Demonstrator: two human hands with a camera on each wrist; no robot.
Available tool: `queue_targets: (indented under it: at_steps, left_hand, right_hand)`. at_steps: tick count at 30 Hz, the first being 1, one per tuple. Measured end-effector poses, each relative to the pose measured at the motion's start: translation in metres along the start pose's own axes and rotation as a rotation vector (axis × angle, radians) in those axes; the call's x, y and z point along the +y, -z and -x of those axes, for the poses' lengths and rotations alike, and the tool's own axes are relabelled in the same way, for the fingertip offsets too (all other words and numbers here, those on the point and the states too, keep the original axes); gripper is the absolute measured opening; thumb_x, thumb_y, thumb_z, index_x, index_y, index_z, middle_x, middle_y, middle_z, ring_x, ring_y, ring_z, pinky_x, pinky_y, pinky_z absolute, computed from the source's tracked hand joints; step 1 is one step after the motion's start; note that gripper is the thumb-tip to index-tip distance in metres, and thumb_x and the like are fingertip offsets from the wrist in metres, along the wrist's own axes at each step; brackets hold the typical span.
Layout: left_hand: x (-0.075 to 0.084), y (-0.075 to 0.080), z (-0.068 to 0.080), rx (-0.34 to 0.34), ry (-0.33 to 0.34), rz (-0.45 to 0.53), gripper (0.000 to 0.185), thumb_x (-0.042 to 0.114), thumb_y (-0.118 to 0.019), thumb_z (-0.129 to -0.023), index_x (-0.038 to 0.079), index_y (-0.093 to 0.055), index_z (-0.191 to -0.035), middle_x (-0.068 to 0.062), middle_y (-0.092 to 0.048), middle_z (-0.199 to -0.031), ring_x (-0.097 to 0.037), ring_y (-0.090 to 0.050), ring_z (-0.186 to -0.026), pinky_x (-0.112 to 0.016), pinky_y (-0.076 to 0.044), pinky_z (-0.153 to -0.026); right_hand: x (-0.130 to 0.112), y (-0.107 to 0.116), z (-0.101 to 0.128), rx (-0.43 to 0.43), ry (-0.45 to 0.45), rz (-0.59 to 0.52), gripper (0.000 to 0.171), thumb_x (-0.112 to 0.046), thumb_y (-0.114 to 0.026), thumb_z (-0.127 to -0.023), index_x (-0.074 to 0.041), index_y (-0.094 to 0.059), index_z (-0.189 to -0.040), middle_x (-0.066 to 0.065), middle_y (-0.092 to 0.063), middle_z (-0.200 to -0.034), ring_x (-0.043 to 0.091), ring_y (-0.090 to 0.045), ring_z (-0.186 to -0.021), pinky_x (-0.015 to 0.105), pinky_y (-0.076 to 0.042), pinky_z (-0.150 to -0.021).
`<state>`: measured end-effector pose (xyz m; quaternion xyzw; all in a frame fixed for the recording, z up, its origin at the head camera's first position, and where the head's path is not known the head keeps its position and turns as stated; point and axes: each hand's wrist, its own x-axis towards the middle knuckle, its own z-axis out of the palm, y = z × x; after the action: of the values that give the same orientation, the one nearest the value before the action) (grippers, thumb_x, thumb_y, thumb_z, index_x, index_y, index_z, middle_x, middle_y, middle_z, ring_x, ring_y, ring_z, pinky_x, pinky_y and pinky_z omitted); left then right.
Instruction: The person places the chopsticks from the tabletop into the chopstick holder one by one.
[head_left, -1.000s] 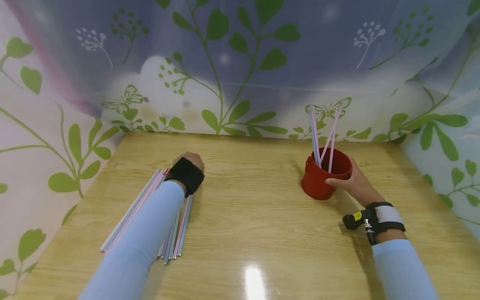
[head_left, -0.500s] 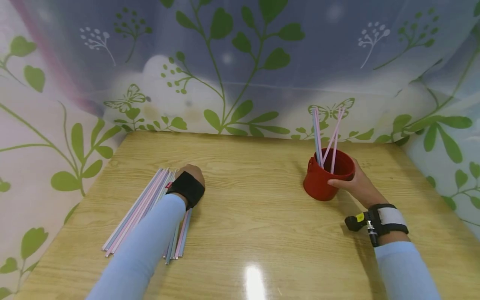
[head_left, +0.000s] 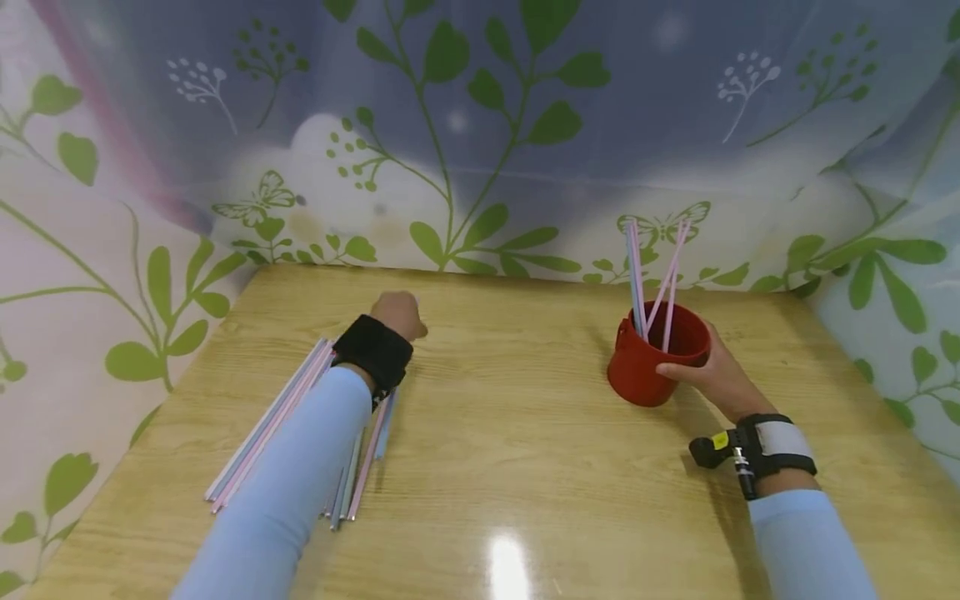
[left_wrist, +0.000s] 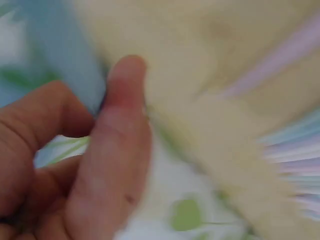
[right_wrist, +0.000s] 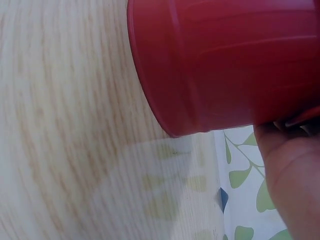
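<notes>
Right hand [head_left: 716, 375] round red cup [head_left: 651, 360]; left hand [left_wrist: 75, 165] curled, empty — wrist view only.

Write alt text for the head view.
A right hand grips a red cup holding a few straws on a wooden table, while the left hand hovers over loose straws lying flat.

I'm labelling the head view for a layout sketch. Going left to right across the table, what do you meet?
Loose straws → left hand → red cup with straws standing in it → right hand.
</notes>
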<state>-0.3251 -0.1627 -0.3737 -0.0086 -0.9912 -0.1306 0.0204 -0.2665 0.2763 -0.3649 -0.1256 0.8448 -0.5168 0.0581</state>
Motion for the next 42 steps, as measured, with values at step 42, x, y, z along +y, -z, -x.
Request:
queue_targets:
  at_steps: [42]
  left_hand:
    - [0.149, 0.048, 0.048, 0.032, -0.22, 0.136, 0.019, 0.016, -0.052, -0.08, 0.011, -0.062, -0.094, -0.005, -0.062, -0.093, -0.017, -0.059, -0.081, -0.029, -0.046, -0.063]
  right_hand:
    - [-0.003, -0.004, 0.0, 0.001, -0.002, -0.005, 0.075, -0.019, -0.06, -0.077, -0.022, -0.009, -0.132, 0.005, -0.028, -0.129, 0.018, -0.033, -0.111, 0.019, -0.037, -0.081]
